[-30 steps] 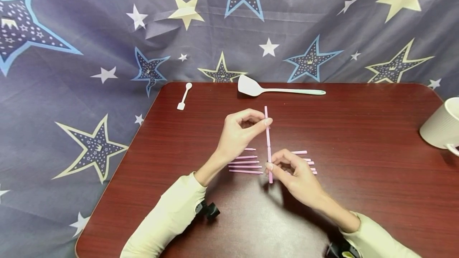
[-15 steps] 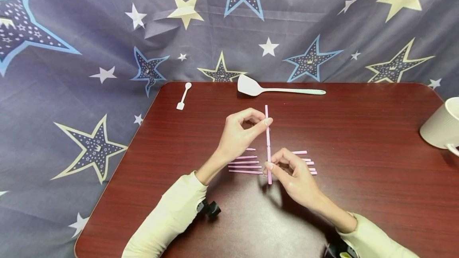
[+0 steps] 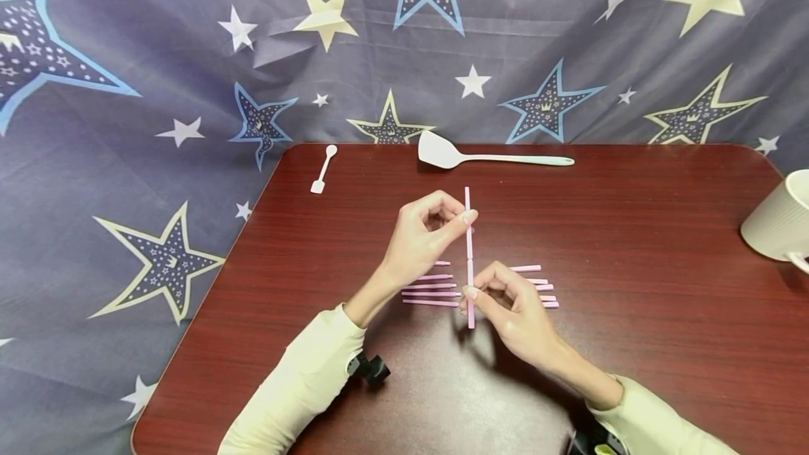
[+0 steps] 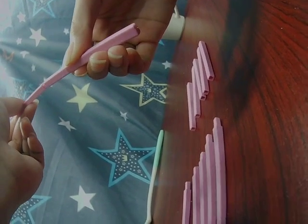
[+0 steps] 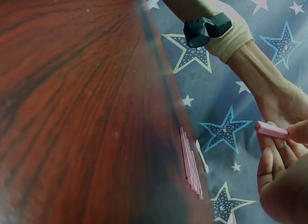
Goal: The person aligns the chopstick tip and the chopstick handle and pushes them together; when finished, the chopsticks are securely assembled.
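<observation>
Both of my hands hold a long, thin pink plastic stick [image 3: 470, 248] lengthwise over the middle of the table. It looks like two pieces set end to end, with a narrower joint between them. Its upper part is pinched by my left hand [image 3: 422, 232], thumb against fingertips. Lower down, my right hand [image 3: 521, 316] pinches the other part, whose squared end [image 4: 136, 29] sticks out past the fingers. Beneath lie two groups: several pink pieces with narrow tips [image 3: 431, 294] on the left, and several pink tubes [image 4: 204, 62] on the right, partly hidden by my right hand.
A white spatula [image 3: 441, 152] with a pale green handle end lies along the far edge of the red-brown table [image 3: 638, 230]. Left of it is a small white double-ended scoop [image 3: 324, 170]. A white mug [image 3: 777, 220] stands at the far right. Starry cloth [image 3: 404, 55] hangs behind.
The lower part of the stick has shifted slightly left, together with my right hand. My left hand keeps nearly the same place and both grips are unchanged.
</observation>
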{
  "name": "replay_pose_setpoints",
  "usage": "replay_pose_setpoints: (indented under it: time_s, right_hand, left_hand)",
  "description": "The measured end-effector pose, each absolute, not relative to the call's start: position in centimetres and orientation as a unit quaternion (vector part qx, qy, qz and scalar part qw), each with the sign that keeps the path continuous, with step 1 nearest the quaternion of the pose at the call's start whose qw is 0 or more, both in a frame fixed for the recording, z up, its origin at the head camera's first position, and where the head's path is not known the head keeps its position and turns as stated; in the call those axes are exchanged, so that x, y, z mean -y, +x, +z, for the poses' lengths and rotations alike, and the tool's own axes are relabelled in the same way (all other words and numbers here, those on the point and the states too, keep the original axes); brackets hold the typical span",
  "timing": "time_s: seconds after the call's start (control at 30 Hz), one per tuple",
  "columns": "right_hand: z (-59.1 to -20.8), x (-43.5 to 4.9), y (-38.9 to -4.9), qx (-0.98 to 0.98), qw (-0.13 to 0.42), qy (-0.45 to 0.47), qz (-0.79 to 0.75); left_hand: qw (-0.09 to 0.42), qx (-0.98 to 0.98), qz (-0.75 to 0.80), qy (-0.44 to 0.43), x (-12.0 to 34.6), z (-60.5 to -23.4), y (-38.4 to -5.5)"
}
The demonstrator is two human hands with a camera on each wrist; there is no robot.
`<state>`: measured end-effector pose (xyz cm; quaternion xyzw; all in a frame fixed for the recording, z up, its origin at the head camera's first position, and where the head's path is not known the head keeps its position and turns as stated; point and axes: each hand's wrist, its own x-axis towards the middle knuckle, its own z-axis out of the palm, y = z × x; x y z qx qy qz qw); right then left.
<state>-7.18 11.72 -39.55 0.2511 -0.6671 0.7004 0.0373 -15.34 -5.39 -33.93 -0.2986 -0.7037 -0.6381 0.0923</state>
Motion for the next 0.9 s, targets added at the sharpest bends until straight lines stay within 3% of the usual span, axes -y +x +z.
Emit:
replay_pose_setpoints:
  time_s: [0.9]
  right_hand:
    - [-39.45,-11.41,-7.10,0.664,0.031,0.231,0.710]
  left_hand:
    - [0.102,0.683,-0.659,-0.297,4.73,-34.83,-15.23]
